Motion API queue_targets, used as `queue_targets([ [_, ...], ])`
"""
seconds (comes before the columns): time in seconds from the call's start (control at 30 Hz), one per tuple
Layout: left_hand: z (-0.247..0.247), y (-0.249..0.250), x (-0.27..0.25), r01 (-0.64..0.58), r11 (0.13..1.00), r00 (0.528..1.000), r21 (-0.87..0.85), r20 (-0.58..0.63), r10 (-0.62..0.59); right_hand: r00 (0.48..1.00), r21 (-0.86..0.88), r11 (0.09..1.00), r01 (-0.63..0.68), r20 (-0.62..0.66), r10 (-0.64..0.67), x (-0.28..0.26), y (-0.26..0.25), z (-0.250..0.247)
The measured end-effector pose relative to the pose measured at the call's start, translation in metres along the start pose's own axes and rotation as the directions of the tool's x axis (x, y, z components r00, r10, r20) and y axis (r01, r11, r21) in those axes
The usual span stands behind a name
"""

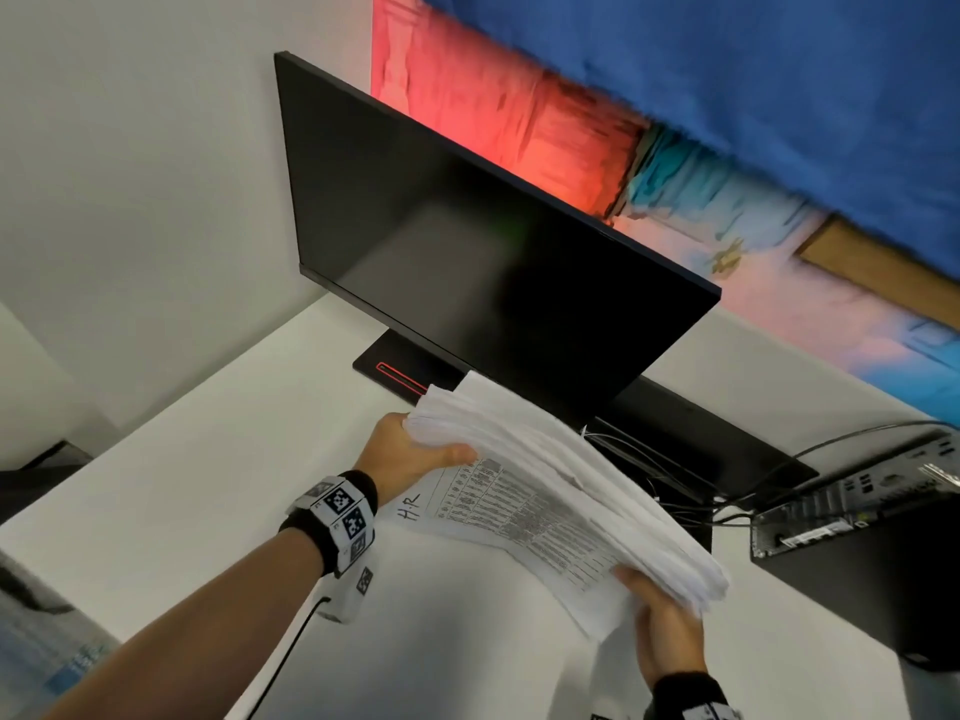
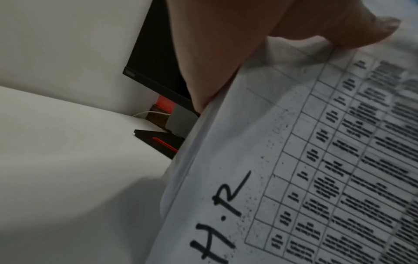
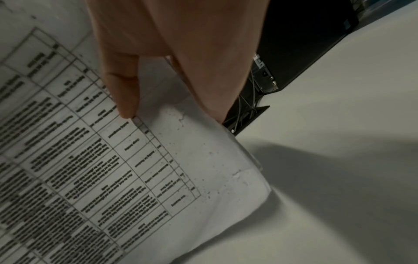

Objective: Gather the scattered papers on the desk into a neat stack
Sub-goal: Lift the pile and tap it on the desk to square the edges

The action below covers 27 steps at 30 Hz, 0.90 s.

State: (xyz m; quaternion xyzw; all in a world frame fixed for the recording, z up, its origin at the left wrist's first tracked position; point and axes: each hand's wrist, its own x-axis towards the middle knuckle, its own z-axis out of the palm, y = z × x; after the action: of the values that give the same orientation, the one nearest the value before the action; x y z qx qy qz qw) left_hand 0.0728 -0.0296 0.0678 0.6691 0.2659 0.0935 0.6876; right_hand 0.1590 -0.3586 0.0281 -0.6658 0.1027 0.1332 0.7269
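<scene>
A thick stack of white papers [image 1: 561,491] is held tilted above the white desk [image 1: 208,459], its long edge toward the monitor. The sheet facing me carries a printed table and the handwritten letters "H.R" [image 2: 217,218]. My left hand [image 1: 415,452] grips the stack's left end, thumb lying on the printed sheet [image 2: 305,160]. My right hand [image 1: 657,623] grips the right end [image 3: 158,160], thumb on the front; the other fingers of both hands are hidden behind the stack.
A dark monitor [image 1: 467,252] on a black stand [image 1: 400,371] rises just behind the papers. A black box with cables [image 1: 857,527] sits at the right. A white wall lies to the left; a colourful picture hangs behind.
</scene>
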Motion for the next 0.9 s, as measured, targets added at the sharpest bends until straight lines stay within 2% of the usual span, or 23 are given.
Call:
queue_targets([
  [0.13,-0.003,0.005,0.001,-0.064,0.998,0.998,-0.030,0.003,0.064,1.000,-0.028,0.999,0.029,0.014,-0.028,0.000,-0.015,-0.001],
  [0.23,0.006,-0.001,-0.002,-0.019,0.999,1.000,-0.026,0.019,0.020,0.999,-0.162,0.987,0.017,-0.046,-0.025,0.000,-0.012,0.007],
  [0.33,0.014,0.000,-0.004,0.016,0.995,0.995,-0.094,-0.094,-0.025,0.993,-0.191,0.980,0.065,-0.089,-0.083,-0.001,-0.010,0.018],
  [0.43,0.010,0.010,0.001,-0.062,0.987,0.981,-0.149,-0.192,0.033,0.986,-0.165,0.975,0.150,-0.052,-0.160,-0.004,-0.023,0.027],
  [0.53,0.002,0.019,0.002,-0.150,0.985,0.967,-0.082,-0.220,0.129,0.973,-0.216,0.949,0.230,0.014,-0.232,-0.007,-0.028,0.030],
  [0.67,-0.001,0.029,0.006,-0.145,0.988,0.939,-0.047,-0.322,0.122,0.940,-0.245,0.910,0.335,0.018,-0.342,-0.012,-0.032,0.034],
  [0.77,0.003,0.038,0.013,-0.153,0.986,0.929,-0.060,-0.350,0.123,0.851,-0.380,0.771,0.511,0.095,-0.517,-0.014,-0.037,0.037],
  [0.9,0.007,0.037,0.028,-0.131,0.991,0.893,-0.033,-0.437,0.104,0.716,-0.572,0.482,0.664,0.299,-0.631,-0.012,-0.040,0.042],
])
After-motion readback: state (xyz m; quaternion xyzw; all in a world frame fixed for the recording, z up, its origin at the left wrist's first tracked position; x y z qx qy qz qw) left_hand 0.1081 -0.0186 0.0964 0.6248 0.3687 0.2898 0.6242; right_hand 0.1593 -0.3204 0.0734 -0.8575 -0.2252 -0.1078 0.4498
